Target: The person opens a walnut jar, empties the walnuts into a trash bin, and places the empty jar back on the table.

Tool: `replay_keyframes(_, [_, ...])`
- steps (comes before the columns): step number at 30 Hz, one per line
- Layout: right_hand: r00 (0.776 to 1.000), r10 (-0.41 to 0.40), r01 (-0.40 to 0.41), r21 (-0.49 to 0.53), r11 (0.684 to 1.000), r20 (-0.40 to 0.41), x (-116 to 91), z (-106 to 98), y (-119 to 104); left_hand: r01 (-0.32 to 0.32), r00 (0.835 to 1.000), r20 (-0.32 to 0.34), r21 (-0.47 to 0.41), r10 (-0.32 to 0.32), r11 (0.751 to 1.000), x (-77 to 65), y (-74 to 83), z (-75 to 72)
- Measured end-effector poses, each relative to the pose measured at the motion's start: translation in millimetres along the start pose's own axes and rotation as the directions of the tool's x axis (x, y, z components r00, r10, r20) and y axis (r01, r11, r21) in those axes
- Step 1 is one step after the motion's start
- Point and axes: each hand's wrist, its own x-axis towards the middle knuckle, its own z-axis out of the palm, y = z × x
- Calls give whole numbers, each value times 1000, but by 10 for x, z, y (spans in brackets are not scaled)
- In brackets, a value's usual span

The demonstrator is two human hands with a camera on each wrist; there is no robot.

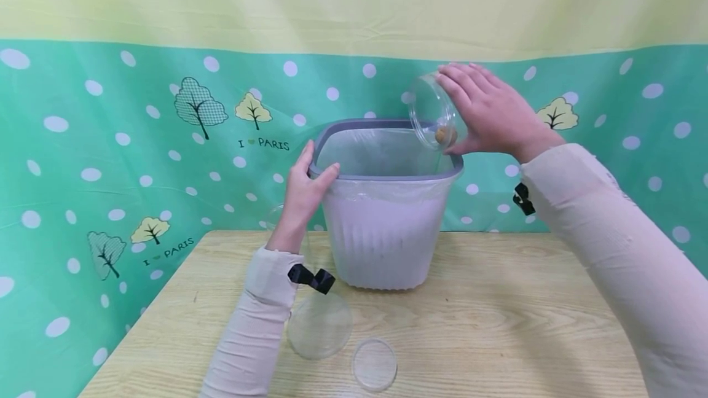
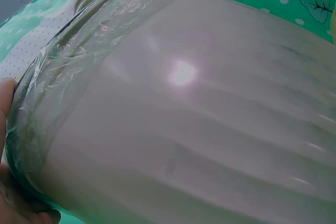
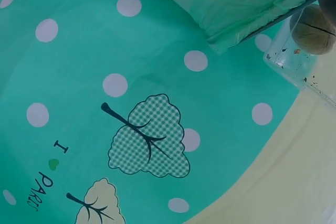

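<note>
A pale trash bin (image 1: 387,232) with a grey rim and a clear plastic liner (image 2: 100,35) stands upright on the table. My left hand (image 1: 310,189) grips its rim at the left, thumb at the front edge. Above the bin's right side, my right hand (image 1: 487,109) holds a clear round plastic jar (image 1: 427,100), tilted with its mouth toward the bin. Inside the jar lies a round brown nut (image 3: 312,31) with a dark crack, and small dark crumbs stick to the jar's wall. Part of another round brown thing shows at the right wrist view's edge.
Two clear round lids lie on the wooden table (image 1: 498,324): a larger lid (image 1: 319,326) near my left forearm and a smaller lid (image 1: 374,364). Some clear container (image 1: 273,217) is mostly hidden behind my left wrist. A dotted green and yellow cloth (image 1: 166,171) hangs behind.
</note>
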Motion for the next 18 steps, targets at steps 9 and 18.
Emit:
replay_keyframes(9, [1000, 8, -8, -2, 1000, 29, -30, 11, 17, 11, 1000, -1, 1, -11, 1000, -9, -7, 0])
replay_keyframes(18, [1000, -2, 3, -13, 1000, 18, -43, 9, 30, 4, 1000, -1, 9, -4, 1000, -4, -7, 1])
